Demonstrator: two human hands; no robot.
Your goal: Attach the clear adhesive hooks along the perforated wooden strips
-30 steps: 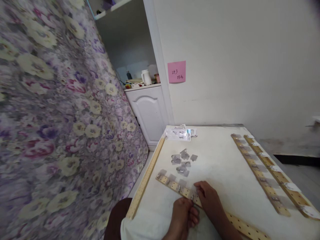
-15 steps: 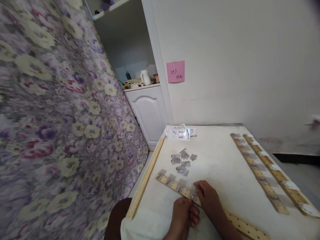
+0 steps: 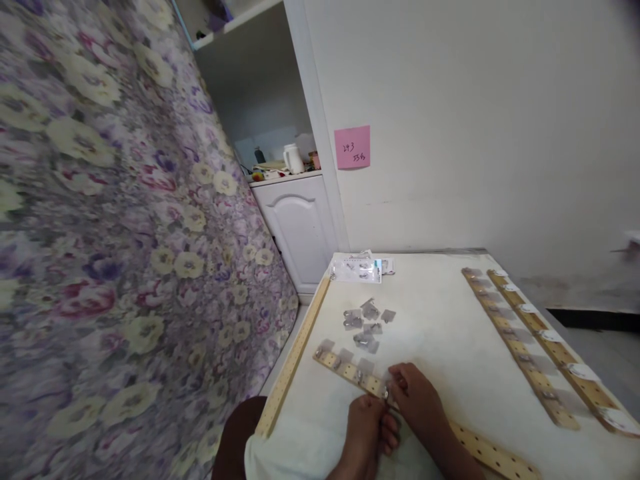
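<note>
A long perforated wooden strip (image 3: 350, 372) lies slanted across the near part of the white table (image 3: 440, 333), with a few small clear hooks fixed along its far end. My left hand (image 3: 367, 430) and my right hand (image 3: 417, 400) meet over the strip, fingers pinched together on a small metal-and-clear hook piece (image 3: 386, 392) at the strip. Just beyond the hands lies a loose pile of several clear hooks (image 3: 365, 323).
A plastic packet of hooks (image 3: 357, 269) lies at the table's far left corner. Another wooden strip (image 3: 295, 353) runs along the left edge, two more (image 3: 530, 347) on the right. A flowered mattress (image 3: 125, 253) leans at left; white cabinet (image 3: 300, 227) and pink note (image 3: 353, 147) behind.
The view shifted slightly downward. Both hands stay pinched at the same spot on the strip, with only tiny finger movement.
</note>
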